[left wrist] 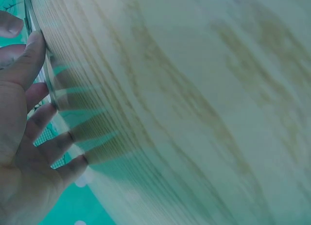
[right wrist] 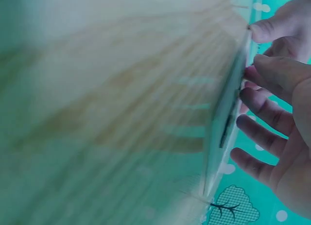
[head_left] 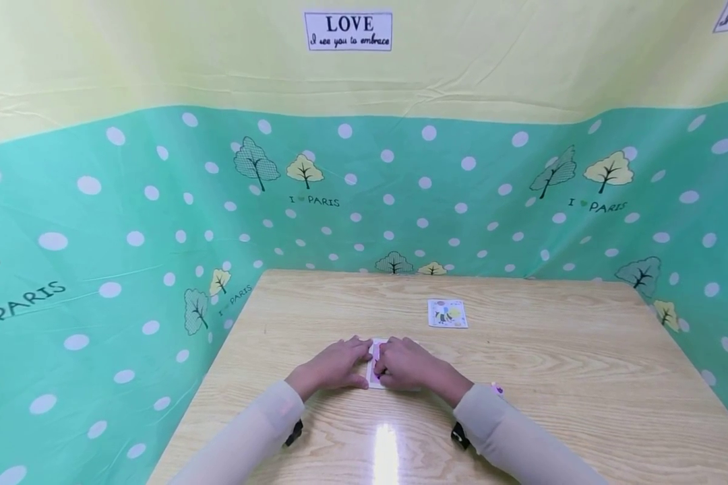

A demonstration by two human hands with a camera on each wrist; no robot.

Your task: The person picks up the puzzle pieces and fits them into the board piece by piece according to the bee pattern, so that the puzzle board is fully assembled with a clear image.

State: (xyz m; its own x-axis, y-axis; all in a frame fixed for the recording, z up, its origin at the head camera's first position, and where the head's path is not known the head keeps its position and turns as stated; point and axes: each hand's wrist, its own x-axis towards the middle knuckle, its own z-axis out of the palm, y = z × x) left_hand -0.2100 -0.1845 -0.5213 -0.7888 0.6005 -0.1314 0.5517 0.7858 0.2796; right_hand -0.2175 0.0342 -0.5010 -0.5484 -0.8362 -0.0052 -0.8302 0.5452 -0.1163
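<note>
A small flat white card or board (head_left: 373, 384) with a pink area lies on the wooden table between my hands. My left hand (head_left: 340, 364) rests at its left side, fingers spread and fairly straight, thumb at the near corner. My right hand (head_left: 406, 364) is over its right part, fingers bent, thumb and forefinger close together at a small purple piece (head_left: 377, 375), mostly hidden under the fingertips. In the right wrist view the board (right wrist: 226, 108) appears edge-on beside the fingertips. The left wrist view shows the left fingertips at the table surface.
A square card with a bee picture (head_left: 447, 314) lies farther back, right of centre. A small pink and purple piece (head_left: 497, 388) shows beside the right sleeve. The wooden table (head_left: 552, 350) meets a green dotted cloth (head_left: 400, 202) behind and at both sides.
</note>
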